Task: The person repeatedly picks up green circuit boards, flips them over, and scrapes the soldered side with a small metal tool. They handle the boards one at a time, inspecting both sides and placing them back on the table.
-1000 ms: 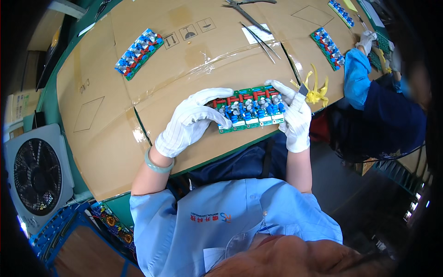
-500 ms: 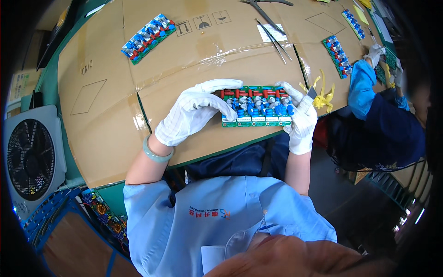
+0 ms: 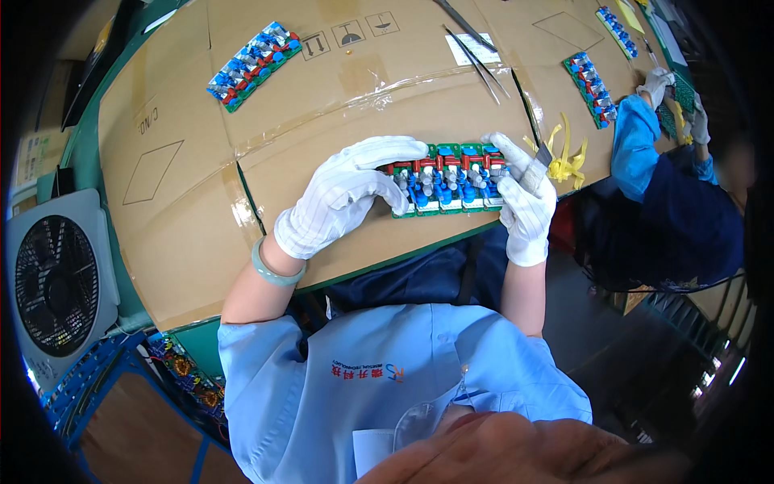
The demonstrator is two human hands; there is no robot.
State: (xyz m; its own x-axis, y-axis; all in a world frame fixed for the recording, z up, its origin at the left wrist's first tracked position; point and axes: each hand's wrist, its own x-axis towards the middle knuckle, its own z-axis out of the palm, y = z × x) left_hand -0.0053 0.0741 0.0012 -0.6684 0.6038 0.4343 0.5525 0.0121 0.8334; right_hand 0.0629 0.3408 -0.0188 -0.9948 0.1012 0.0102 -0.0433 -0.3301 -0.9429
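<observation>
Between my two white-gloved hands is a green circuit board (image 3: 448, 179), packed with red, blue and grey components and white blocks along its near edge. My left hand (image 3: 347, 187) grips its left end, thumb at the near side and fingers along the far side. On the right end, my right hand (image 3: 526, 194) is closed, with fingers at the far corner and by the near edge. A small dark flat-ended piece (image 3: 545, 153) sticks out beside the right-hand fingers; its other end is hidden. The board is close over the cardboard-covered table (image 3: 322, 113).
A similar board (image 3: 253, 66) lies at the far left, and another board (image 3: 590, 90) at the right. Tweezers (image 3: 476, 68) rest near dark-handled pliers (image 3: 465, 22). Yellow strips (image 3: 568, 157) lie beyond my right hand. A fan (image 3: 58, 282) stands left; a co-worker's gloved hand (image 3: 657, 85) is at far right.
The board has tilted slightly, so its white near edge shows less. My right thumb and fingers have shifted onto its near right corner; my left hand has barely moved.
</observation>
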